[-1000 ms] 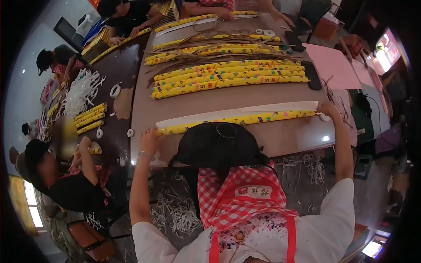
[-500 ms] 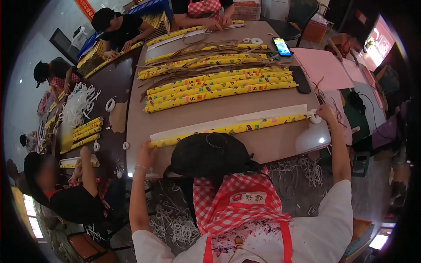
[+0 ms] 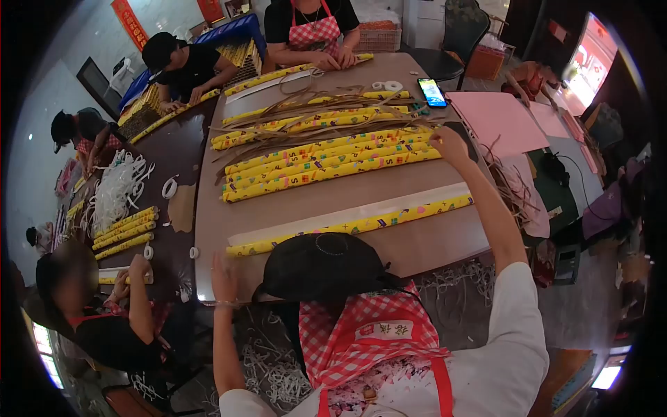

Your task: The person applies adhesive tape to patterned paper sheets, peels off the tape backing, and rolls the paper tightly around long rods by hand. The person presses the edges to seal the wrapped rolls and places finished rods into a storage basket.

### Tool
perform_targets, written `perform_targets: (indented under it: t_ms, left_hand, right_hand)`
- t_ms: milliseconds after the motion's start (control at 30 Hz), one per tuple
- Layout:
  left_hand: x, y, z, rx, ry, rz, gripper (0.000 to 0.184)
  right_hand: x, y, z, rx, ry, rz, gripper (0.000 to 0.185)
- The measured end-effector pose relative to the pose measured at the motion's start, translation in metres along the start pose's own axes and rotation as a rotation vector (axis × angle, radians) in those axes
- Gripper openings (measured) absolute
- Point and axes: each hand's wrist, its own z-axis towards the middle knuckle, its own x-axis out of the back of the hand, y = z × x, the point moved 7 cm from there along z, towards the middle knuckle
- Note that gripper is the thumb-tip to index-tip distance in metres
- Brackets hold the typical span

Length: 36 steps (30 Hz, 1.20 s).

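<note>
A yellow patterned tube (image 3: 375, 221) lies near the table's front edge, with a pale sheet (image 3: 333, 222) along its far side. My left hand (image 3: 224, 279) is beside the tube's left end, fingers stretched and apart, holding nothing. Farther back, my right hand (image 3: 451, 147) reaches to the right ends of several yellow tubes (image 3: 299, 174) lying side by side. Its fingers are pressed together; what is between them is too small to make out. Brown strips (image 3: 278, 126) lie loosely over more tubes behind. A black cap (image 3: 319, 267) hides part of the near tube's front.
A lit phone (image 3: 431, 92) and white rolls (image 3: 392, 86) are at the back right. Pink sheets (image 3: 497, 121) lie farther right. Co-workers handle tubes at the left (image 3: 132, 278) and back (image 3: 333, 55). White strips (image 3: 121, 187) are heaped on the dark table.
My right hand has left the near tube's right end and moved back and left to the row of tubes. My left hand has come off the left end, and its fingers have opened.
</note>
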Motion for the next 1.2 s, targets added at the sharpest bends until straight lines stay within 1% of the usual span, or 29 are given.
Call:
perform_targets:
  t_ms: [33,67,100,167,233,267,300,333,400,433,467,567,633,667,700,733,767,833,867,933,967,1033,1067,1100,1167,1200]
  left_hand:
    - [0.011,0.008,-0.008,0.037,0.056,-0.023,0.055]
    - [0.019,0.017,-0.017,0.043,0.068,-0.018,0.055]
    - [0.026,0.026,-0.027,0.053,0.076,-0.047,0.053]
    - [0.037,0.047,-0.048,0.068,0.096,-0.073,0.051]
    - [0.043,0.064,-0.065,0.093,0.081,-0.139,0.046]
    - [0.046,0.073,-0.069,0.090,0.088,-0.133,0.046]
    - [0.045,0.081,-0.073,0.088,0.050,-0.161,0.044]
    - [0.044,0.092,-0.077,0.087,0.008,-0.190,0.043]
    - [0.048,0.119,-0.068,0.081,0.044,-0.220,0.040]
    - [0.054,0.145,-0.058,-0.040,0.071,-0.205,0.039]
    - [0.060,0.171,-0.047,-0.160,0.097,-0.191,0.037]
    - [0.062,0.246,-0.012,-0.369,0.068,-0.275,0.034]
    - [0.055,0.296,0.008,-0.547,0.028,-0.327,0.033]
    - [0.051,0.320,0.015,-0.633,0.016,-0.367,0.033]
    - [0.046,0.343,0.021,-0.697,0.019,-0.392,0.036]
    - [0.042,0.366,0.026,-0.761,0.026,-0.414,0.039]
    - [0.039,0.385,0.033,-0.771,0.027,-0.426,0.039]
    - [0.044,0.427,0.038,-0.881,0.038,-0.565,0.048]
    - [0.048,0.447,0.042,-0.886,0.043,-0.575,0.048]
    - [0.064,0.480,0.045,-0.900,0.133,-0.718,0.054]
    - [0.065,0.494,0.045,-0.901,0.136,-0.726,0.054]
    - [0.066,0.515,0.043,-0.925,0.081,-0.891,0.051]
    - [0.050,0.513,0.037,-0.928,0.039,-0.893,0.046]
    - [0.056,0.510,0.028,-0.931,0.042,-0.899,0.046]
    - [0.072,0.486,0.025,-0.733,-0.113,-0.999,0.038]
    - [0.082,0.474,0.023,-0.735,-0.117,-0.994,0.038]
  right_hand:
    - [-0.014,-0.006,0.011,-0.007,-0.013,0.013,0.018]
    - [-0.027,-0.012,0.021,-0.014,-0.029,0.027,0.019]
    - [-0.050,-0.007,0.037,0.022,0.027,-0.035,0.018]
    - [-0.064,-0.018,0.048,-0.027,0.016,-0.040,0.017]
    - [-0.067,-0.026,0.052,-0.011,0.050,-0.057,0.019]
    - [-0.073,-0.025,0.057,-0.044,-0.010,-0.167,0.018]
    - [-0.079,-0.022,0.057,-0.079,-0.074,-0.278,0.016]
    - [-0.080,-0.020,0.055,-0.081,-0.076,-0.272,0.016]
    - [-0.066,-0.023,0.048,0.038,0.039,-0.219,0.014]
    - [-0.056,-0.028,0.042,0.097,0.098,-0.195,0.013]
    - [-0.047,-0.030,0.034,0.093,0.097,-0.196,0.013]
    - [0.020,-0.068,-0.014,0.391,0.240,-0.337,0.010]
    - [0.060,-0.078,-0.038,0.377,0.226,-0.361,0.009]
    - [0.075,-0.081,-0.048,0.365,0.180,-0.487,0.010]
    - [0.090,-0.084,-0.058,0.352,0.132,-0.610,0.010]
    - [0.111,-0.092,-0.071,0.361,0.132,-0.604,0.009]
    - [0.132,-0.100,-0.084,0.352,0.135,-0.616,0.009]
    - [0.175,-0.129,-0.114,0.480,0.161,-0.398,0.006]
    - [0.192,-0.140,-0.127,0.478,0.163,-0.409,0.006]
    - [0.212,-0.161,-0.150,0.478,-0.045,-0.166,0.007]
    - [0.222,-0.171,-0.160,0.477,-0.046,-0.174,0.007]
    - [0.239,-0.191,-0.180,0.503,0.001,0.008,0.007]
    - [0.242,-0.191,-0.188,0.485,0.015,0.046,0.010]
    - [0.245,-0.192,-0.198,0.484,0.017,0.039,0.010]
    - [0.254,-0.171,-0.210,0.174,0.098,0.165,0.013]
    - [0.258,-0.173,-0.217,0.172,0.100,0.171,0.013]
